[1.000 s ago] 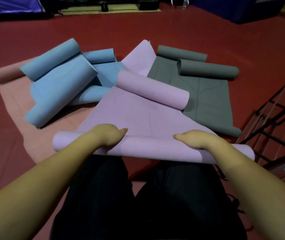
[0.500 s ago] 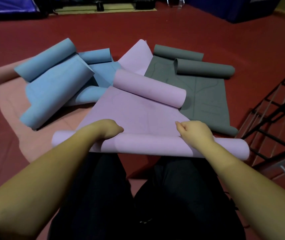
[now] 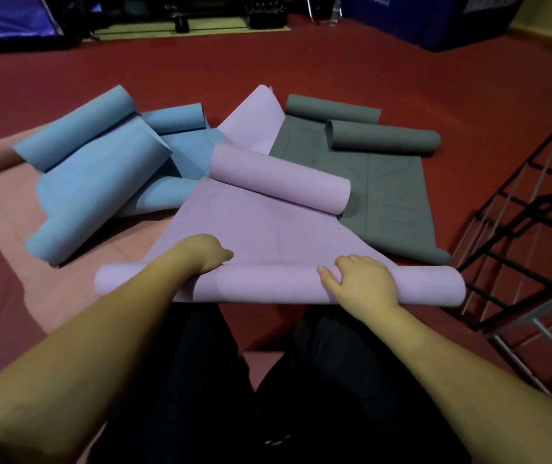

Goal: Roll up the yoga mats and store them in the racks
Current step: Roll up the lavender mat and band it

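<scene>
A lilac yoga mat [image 3: 251, 226] lies stretched out in front of my knees, curled at its far end and rolled into a tube [image 3: 274, 284] at the near end. My left hand [image 3: 202, 252] grips the tube left of centre, fingers curled over its far side. My right hand [image 3: 360, 279] grips the tube right of centre, thumb on top pointing left. Blue mats [image 3: 100, 175] lie half unrolled at the left, grey mats [image 3: 385, 169] at the right. A pink mat [image 3: 3, 212] lies flat beneath the blue ones. The black wire rack [image 3: 529, 229] stands at the right.
Red floor [image 3: 301, 61] spreads beyond the mats. Dark blue padded blocks [image 3: 435, 18] and black gear stand along the far wall. My dark trousers [image 3: 268, 396] fill the bottom centre. The rack's near frame reaches close to the tube's right end.
The near tube has rolled a little farther away from me and grown thicker. Both hands moved forward with it, and my right hand shifted from flat fingers to a grip.
</scene>
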Tool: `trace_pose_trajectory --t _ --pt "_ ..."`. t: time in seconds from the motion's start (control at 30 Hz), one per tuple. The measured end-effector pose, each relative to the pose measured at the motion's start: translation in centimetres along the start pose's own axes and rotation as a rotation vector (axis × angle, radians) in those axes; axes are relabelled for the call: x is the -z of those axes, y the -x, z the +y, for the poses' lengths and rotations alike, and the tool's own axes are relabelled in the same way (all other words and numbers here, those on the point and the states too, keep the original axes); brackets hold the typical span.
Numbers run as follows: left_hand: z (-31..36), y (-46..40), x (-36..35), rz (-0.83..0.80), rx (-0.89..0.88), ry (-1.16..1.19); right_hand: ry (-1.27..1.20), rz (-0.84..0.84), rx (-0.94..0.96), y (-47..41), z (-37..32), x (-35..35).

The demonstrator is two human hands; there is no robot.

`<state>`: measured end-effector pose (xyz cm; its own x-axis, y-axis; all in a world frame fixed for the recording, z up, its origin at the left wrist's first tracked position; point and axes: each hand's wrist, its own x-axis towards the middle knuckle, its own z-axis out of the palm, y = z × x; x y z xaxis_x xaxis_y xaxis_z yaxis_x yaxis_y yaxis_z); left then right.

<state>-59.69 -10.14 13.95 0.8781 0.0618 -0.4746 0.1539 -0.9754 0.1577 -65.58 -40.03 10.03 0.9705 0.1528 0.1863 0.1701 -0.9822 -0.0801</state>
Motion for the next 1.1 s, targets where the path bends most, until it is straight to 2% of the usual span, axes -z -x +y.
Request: trace_pose_trajectory --t 0.13,0.27,0.53,0.67,0.83,0.93,1.0,1.1 --pt "-0.5 2.0 -1.9 0.476 -0.058 -0.033 0.041 -0.052 -0.010 -1.3 -0.3 0.2" --pt "-2.4 4.1 -5.6 0.619 -0.207 -0.114 0.027 -0.197 -0.072 -2.8 -0.5 0.7" --pt "-1.4 4.4 -3.7 0.477 -0.171 -0.141 0.041 -0.367 -0.070 -4.5 -0.6 2.4" --pt "-0.9 4.7 -2.3 0.510 -0.158 -0.180 0.000 -0.479 -0.084 -4.7 -0.2 3.9" --pt "-0.9 5.9 -1.3 0.331 -0.097 -0.185 -0.102 -0.719 -0.104 -4.7 0.1 5.8" --pt "-1.0 5.5 -1.4 0.226 -0.064 -0.185 -0.152 -0.789 -0.133 -4.0 0.1 5.0" --pt "-0.9 4.8 -1.1 0.144 -0.044 -0.174 -0.177 -0.756 -0.119 -3.7 0.2 4.2" --pt "-0.3 3.9 -0.2 0.039 -0.031 -0.169 -0.194 -0.434 -0.048 -3.7 0.6 3.1"
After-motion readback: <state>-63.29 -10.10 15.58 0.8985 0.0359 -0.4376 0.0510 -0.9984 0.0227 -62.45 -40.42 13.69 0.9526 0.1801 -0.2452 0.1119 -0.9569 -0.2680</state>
